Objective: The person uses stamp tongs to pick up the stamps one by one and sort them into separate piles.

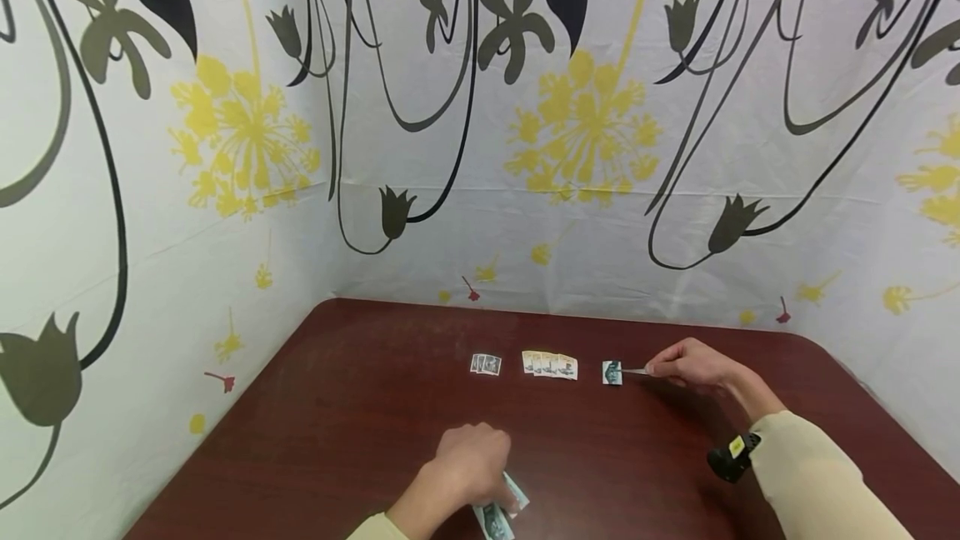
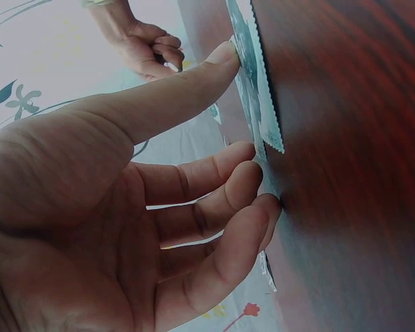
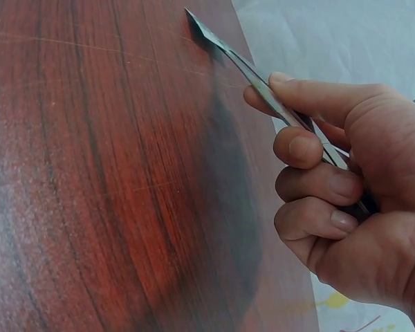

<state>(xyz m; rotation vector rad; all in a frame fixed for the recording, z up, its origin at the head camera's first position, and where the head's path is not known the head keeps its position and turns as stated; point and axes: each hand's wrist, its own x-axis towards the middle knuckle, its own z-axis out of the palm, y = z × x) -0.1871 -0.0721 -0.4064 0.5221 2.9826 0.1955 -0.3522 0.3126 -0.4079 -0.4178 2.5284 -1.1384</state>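
Silver tweezers (image 3: 245, 66) are gripped in my right hand (image 1: 692, 363), their points angled away from the curled fingers. In the head view those points reach the right edge of a small green-and-white stamp (image 1: 612, 372) at the right end of a row. Nearer the front, my left hand (image 1: 474, 458) bends over green stamps (image 1: 495, 521) with perforated edges. Its straight thumb (image 2: 221, 59) presses on one stamp's face, while the loosely bent fingers (image 2: 245, 173) come down at the stamps' lower end, well apart from the thumb. The left hand partly hides these stamps.
Overlapping grey stamps (image 1: 486, 364) lie left of a fanned group of several yellow stamps (image 1: 550, 365), both toward the back of the dark red wooden table (image 1: 390, 407). Flower-patterned white cloth (image 1: 450, 148) hangs behind and left. A black wrist device (image 1: 733, 457) sits by the right sleeve.
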